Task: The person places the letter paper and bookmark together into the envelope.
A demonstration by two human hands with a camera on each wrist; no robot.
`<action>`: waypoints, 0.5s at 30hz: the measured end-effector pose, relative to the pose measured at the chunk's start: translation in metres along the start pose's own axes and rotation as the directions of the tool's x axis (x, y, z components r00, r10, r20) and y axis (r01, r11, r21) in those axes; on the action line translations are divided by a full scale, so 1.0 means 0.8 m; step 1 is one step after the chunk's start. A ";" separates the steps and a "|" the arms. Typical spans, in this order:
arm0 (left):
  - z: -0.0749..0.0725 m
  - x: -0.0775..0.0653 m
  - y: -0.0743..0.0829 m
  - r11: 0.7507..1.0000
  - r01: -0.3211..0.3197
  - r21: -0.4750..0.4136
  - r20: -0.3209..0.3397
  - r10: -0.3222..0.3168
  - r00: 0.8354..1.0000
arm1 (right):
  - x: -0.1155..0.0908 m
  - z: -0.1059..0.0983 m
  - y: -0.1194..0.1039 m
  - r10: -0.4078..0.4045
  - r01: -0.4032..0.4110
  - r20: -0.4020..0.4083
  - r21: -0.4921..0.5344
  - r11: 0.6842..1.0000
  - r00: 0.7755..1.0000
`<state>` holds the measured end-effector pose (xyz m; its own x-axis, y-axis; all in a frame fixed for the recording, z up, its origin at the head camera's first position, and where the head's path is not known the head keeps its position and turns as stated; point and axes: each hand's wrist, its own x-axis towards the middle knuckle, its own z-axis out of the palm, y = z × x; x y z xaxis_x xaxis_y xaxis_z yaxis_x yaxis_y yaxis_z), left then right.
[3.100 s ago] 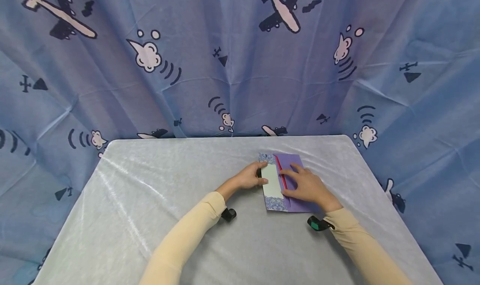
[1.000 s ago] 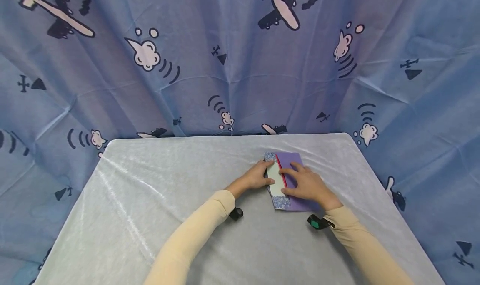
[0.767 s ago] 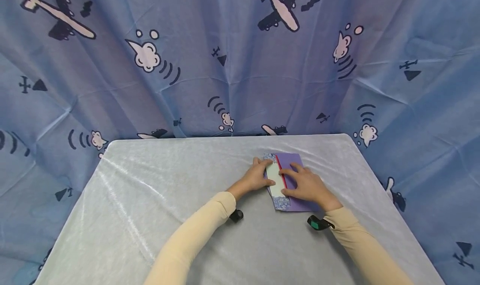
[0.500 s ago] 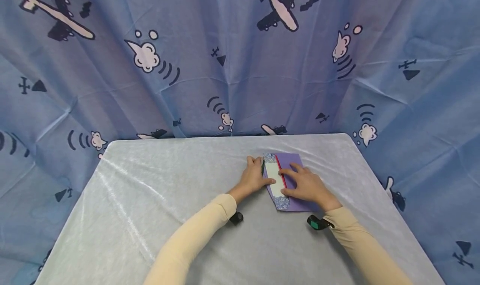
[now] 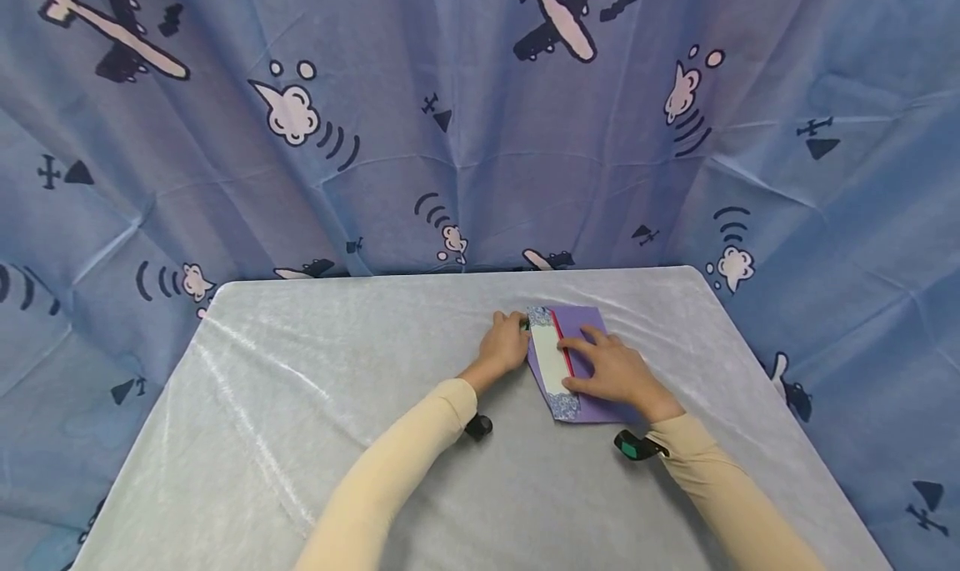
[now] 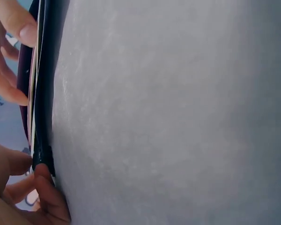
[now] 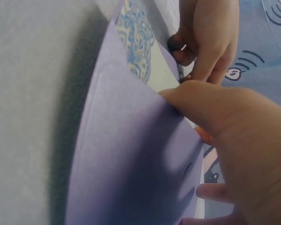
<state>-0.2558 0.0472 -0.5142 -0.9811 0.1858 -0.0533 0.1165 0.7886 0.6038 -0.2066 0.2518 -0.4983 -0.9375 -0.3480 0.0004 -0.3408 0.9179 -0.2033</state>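
A purple folder or folded sheet lies on the table, with a pale green card on its left part. The card has blue patterned ends and a red strip along its right side. My right hand holds the card, thumb and fingertips near the red strip. At the upper left edge, my left hand pinches a small glossy black piece; its kind is unclear. In the left wrist view the layers stand edge-on with a dark strip beside them. The right thumb presses the card's edge.
Pale velvety cloth covers the table. Behind its far edge hangs a blue curtain printed with planes and clouds. A black wrist device sits below the right hand, another below the left.
My left hand has slid right with the card's left edge, then left the card's face for the upper left edge. Purple now shows left of the card. The right hand has stayed put.
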 end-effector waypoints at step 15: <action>0.003 0.016 0.007 0.998 0.062 -0.005 -0.063 -0.062 0.996 | -0.002 -0.001 -0.002 0.010 -0.010 0.000 -0.003 1.000 1.000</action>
<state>-0.2673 0.0549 -0.5134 -0.9942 0.0994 -0.0408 0.0548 0.7955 0.6034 -0.2045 0.2512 -0.4972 -0.9408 -0.3391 -0.0014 -0.3320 0.9219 -0.1999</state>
